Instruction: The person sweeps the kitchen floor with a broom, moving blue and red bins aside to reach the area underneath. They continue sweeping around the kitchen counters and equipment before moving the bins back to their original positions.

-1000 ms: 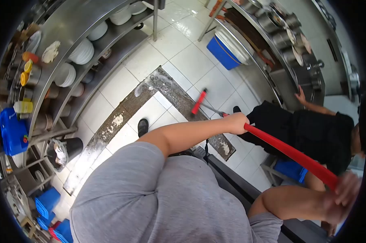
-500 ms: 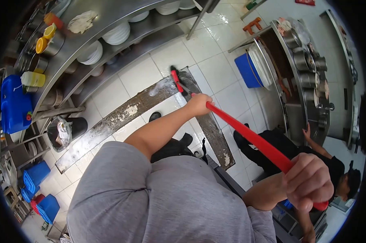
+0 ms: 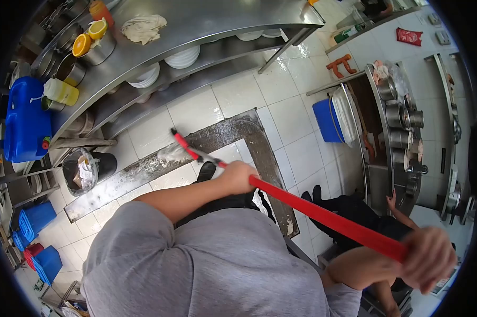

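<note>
A long floor squeegee with a red handle (image 3: 323, 214) runs across my body. Its red and black head (image 3: 185, 145) rests at the wet dark strip (image 3: 217, 129) set in the tiled floor, beside a patch of whitish foam (image 3: 172, 154). My left hand (image 3: 238, 177) is closed round the lower handle, near the metal neck. My right hand (image 3: 427, 260), blurred by motion, is wrapped round the upper end of the handle. My shoe (image 3: 207, 170) shows just below the strip.
A steel counter (image 3: 212, 18) with stacked plates beneath stands ahead. At left are a lined bin (image 3: 104, 165) and a blue jerrycan (image 3: 27, 119). To the right, another person (image 3: 354, 216) is beside a shelf of pots (image 3: 397, 116), near a blue bucket (image 3: 327, 121).
The squeegee head has swept left along the dark strip, away from its corner. My left hand has moved left and down, my right hand outward to the right. The view has shifted slightly.
</note>
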The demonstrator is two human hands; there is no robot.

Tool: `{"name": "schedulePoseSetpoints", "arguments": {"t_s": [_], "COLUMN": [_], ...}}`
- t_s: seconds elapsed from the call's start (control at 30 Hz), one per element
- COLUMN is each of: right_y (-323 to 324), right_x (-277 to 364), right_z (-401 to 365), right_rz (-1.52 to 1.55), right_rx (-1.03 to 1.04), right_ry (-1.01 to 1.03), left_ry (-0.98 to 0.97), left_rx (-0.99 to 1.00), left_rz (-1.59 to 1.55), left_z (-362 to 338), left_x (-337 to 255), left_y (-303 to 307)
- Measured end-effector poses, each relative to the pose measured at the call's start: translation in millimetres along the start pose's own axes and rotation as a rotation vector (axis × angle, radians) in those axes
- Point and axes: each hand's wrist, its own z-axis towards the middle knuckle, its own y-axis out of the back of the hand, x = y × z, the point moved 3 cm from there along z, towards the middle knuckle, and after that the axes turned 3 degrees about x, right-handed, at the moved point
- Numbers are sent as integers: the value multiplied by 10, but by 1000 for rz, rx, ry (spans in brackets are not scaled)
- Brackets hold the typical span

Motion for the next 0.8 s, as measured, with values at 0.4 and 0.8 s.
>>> {"name": "schedulePoseSetpoints", "arguments": {"t_s": [0.4,0.8], "right_y": [-642,-568], "right_x": [-2182,-1540], "right_z": [198,558], "right_rz": [-509,-92], "right_rx": [310,-103], "right_ry": [-358,-253], "left_ry": [-130,343], "left_rx": [-584,-470], "left_rz": [-136,108], "left_z": [1601,-572], "left_x": [1710,1055], "left_y": [409,1059]}}
